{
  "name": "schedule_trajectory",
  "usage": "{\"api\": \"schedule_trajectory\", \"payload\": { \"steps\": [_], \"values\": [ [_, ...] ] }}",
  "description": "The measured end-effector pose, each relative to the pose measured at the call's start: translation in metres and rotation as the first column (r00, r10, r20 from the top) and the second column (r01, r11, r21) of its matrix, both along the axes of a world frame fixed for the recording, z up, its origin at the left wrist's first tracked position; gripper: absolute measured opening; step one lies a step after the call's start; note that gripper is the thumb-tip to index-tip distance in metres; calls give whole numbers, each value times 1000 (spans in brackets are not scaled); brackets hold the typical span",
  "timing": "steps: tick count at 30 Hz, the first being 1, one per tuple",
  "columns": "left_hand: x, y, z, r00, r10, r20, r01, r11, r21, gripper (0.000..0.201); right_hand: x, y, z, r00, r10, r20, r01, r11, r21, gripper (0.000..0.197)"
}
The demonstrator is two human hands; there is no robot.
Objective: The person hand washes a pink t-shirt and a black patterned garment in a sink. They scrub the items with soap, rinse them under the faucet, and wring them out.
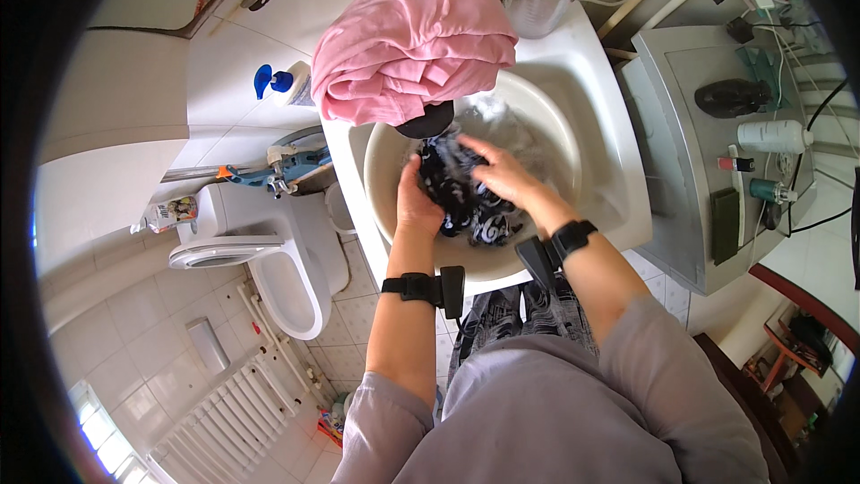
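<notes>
A wet black cloth with white patterns [488, 223] lies bunched in a cream round basin [564, 139], with white suds and water around it. My left hand [418, 203] is at the cloth's left side, curled against it, some of its fingers hidden. From the right my right hand [509, 177] reaches over the cloth with fingers stretched out and slightly blurred. Beyond both hands, a large folded pink cloth [417, 45] is heaped over a black object [425, 121] and hides most of it. Each wrist wears a black strap with a small dark block.
The basin sits in a white sink [627, 188]. A blue-topped clear bottle [542, 0] stands at the back, and a blue pump bottle [291, 82] at the back left. To the right, a grey appliance top [663, 125] carries bottles and cables. A toilet [291, 291] is on the left.
</notes>
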State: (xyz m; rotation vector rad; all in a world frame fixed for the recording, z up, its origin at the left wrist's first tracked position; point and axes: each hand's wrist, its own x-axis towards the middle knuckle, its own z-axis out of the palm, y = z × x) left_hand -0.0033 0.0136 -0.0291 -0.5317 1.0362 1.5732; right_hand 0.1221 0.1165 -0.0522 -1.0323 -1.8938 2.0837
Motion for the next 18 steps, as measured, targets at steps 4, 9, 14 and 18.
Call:
{"api": "schedule_trajectory", "payload": {
  "steps": [4,9,14,18],
  "values": [
    [-21,-12,-3,984,-40,175,32,998,52,47,-12,-30,95,966,227,-125,-248,950,-189,51],
    [3,-28,-26,964,25,-265,96,895,435,25,-24,-62,88,979,136,-151,-42,862,504,27],
    [12,-12,-11,989,124,-84,-129,990,-56,24,-30,-37,70,992,-20,123,-52,830,556,30],
    [21,9,31,902,-168,-397,90,974,-209,31,-15,4,28,989,43,139,-100,894,438,48]
  ]
}}
